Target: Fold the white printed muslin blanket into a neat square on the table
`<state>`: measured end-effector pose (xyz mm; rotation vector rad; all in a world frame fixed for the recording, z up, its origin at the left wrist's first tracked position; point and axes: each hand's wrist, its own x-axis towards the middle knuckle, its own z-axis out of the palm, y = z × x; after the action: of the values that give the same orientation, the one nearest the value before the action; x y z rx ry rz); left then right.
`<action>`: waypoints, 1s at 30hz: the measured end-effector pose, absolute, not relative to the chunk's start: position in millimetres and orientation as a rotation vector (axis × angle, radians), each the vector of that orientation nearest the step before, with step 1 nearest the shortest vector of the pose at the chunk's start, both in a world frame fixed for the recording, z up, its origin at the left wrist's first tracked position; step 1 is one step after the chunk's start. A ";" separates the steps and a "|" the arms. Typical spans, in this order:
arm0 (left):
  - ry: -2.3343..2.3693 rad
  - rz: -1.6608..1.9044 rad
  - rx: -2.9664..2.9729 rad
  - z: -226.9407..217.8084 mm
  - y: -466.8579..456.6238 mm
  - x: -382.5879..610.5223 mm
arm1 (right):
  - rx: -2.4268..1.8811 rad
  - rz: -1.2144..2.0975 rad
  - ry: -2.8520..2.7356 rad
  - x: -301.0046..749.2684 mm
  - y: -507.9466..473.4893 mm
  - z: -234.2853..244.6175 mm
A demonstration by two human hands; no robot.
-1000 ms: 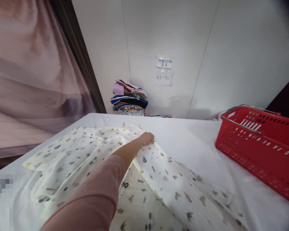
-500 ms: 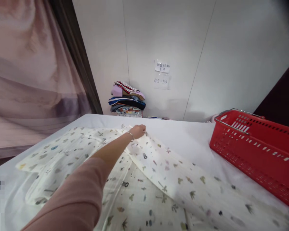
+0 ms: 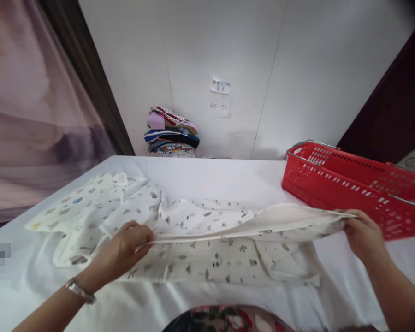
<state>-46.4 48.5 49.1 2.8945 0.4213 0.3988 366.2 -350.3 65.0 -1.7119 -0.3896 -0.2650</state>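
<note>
A white garment [image 3: 207, 260] with small green, brown and grey prints lies spread across the table, its sleeve-like part toward the left. My left hand [image 3: 133, 242], with a bracelet on the wrist, pinches an edge of the fabric near the middle. At the right end, my right hand [image 3: 363, 233] grips the same strip of cloth between thumb and fingers. Between both hands this edge is stretched nearly straight, raised a little over the layer below. The exact kind of garment is hard to tell.
A red plastic basket [image 3: 332, 184] with metal handles stands on the right of the white-covered table [image 3: 221, 177]. Behind the table is a stack of folded clothes [image 3: 173, 133] against the wall. Two paper notes [image 3: 219, 94] hang there. A pink curtain [image 3: 38, 115] drapes at left.
My left hand has come back toward me from the far edge, drawing the cloth with it. My right hand has come into view, holding the right end. The view has shifted slightly.
</note>
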 end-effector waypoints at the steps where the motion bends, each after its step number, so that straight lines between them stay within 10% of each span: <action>1: 0.438 0.352 2.878 32.0 41.9 -54.8 | -1.674 -0.166 -0.348 364.5 -351.0 53.9; 30: 0.403 0.889 2.864 -22.6 15.6 -94.0 | -1.339 -0.154 -0.202 349.1 -390.3 7.6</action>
<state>-94.0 15.6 -22.6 2.8643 0.4029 0.8893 349.1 -390.3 7.6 -1.3390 -0.2023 -0.1539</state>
